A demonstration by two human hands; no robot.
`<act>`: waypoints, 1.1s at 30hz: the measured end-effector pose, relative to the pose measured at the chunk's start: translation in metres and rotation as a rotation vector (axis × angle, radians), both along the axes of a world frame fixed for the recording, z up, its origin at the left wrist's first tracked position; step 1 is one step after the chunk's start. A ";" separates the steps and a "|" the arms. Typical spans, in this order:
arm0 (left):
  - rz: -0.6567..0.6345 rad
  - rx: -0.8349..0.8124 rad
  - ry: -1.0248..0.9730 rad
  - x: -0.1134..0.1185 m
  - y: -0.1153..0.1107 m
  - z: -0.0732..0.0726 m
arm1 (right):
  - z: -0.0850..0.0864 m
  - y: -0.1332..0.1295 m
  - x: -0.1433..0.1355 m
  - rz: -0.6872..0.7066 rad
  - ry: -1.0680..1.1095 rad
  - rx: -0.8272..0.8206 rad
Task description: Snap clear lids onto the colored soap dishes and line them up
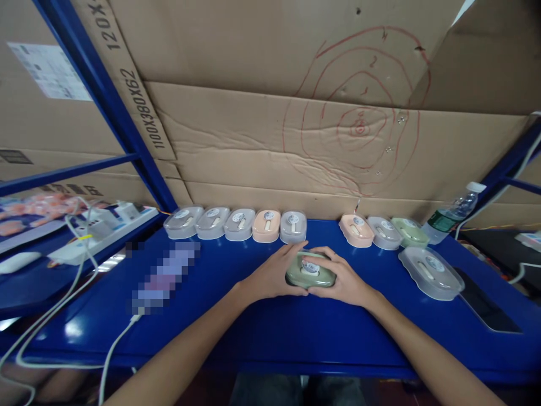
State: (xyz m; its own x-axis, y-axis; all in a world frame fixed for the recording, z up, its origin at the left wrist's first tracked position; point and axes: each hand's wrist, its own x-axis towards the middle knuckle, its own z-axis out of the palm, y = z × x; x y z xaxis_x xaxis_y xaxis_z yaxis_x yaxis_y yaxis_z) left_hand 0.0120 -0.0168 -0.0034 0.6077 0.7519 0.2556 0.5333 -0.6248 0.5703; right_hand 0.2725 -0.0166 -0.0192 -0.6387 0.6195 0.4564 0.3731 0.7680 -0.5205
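Note:
Between my two hands is a green lidded box (318, 276) with a round white sticker on top, near the middle of the blue table (262, 332). My left hand (279, 273) grips its left side, thumb at the near edge. From the right, my right hand (340, 276) holds the other side, with fingers over the lid. Behind stands a row of boxes at the left: several grey ones and a pink box (266, 226). To the right are another pink box (357, 231), a grey box (384, 233) and a second green box (409, 232).
A larger grey box (431, 273) rests partly over a dark phone (486, 304) at the right, near a water bottle (454, 214). On the left lie a blurred-out device (163, 279) with a white cable and a power strip (105, 234). Cardboard (236, 129) stands behind.

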 end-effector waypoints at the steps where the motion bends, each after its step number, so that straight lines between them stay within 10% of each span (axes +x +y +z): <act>1: -0.001 0.001 -0.002 0.000 0.000 0.000 | 0.000 0.001 0.000 0.003 0.008 -0.010; 23: 0.007 -0.007 0.057 -0.002 -0.011 0.021 | 0.002 -0.002 -0.001 -0.050 -0.075 0.055; 28: 0.256 0.159 -0.053 -0.030 -0.087 0.040 | 0.003 -0.003 -0.001 -0.064 -0.092 0.039; 33: 0.553 0.163 -0.296 -0.084 -0.193 0.017 | 0.002 -0.004 -0.002 -0.081 -0.091 0.028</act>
State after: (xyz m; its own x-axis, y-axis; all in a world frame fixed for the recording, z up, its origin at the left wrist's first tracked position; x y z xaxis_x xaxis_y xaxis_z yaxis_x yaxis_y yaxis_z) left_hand -0.0718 -0.2094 0.0136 0.0277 0.8710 0.4904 0.6362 -0.3938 0.6634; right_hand 0.2705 -0.0209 -0.0168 -0.6262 0.6590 0.4166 0.4795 0.7469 -0.4607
